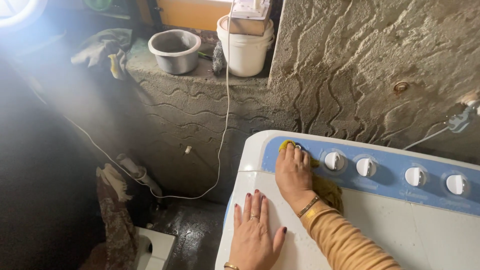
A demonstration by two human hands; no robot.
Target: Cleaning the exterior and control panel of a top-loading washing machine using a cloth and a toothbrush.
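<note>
A: Soft or stiff, that mustard-yellow crumpled cloth (327, 190)?

B: Soft and light, by the look of it. Bunched in loose folds, so probably limp and easy to squeeze; perhaps a little damp, but cannot tell. Not fragile at all. Likely to slide easily over smooth plastic.

A: And best taken where?

B: At the thick middle of the bunch, under the palm. Better not at a loose edge, since the rest would drag behind.

A: Lying where now, against the grip?

B: Directly under the right hand (293, 172), on the left end of the blue control panel (390, 185) of the white plastic washing machine (400, 235). Showing a small yellow tip past the fingertips and a larger fold beside the wrist, near the first round white knob (334, 161) but apart from it.

A: State of the grip?

B: Right grip closed over the cloth, fingers bent and pressing it down on the panel. Left hand (254, 235) flat on the white lid with fingers spread, holding nothing, just beside the right wrist.

A: Anything behind?

B: Only the rough grey concrete wall (360, 65), well apart from both hands.
</note>
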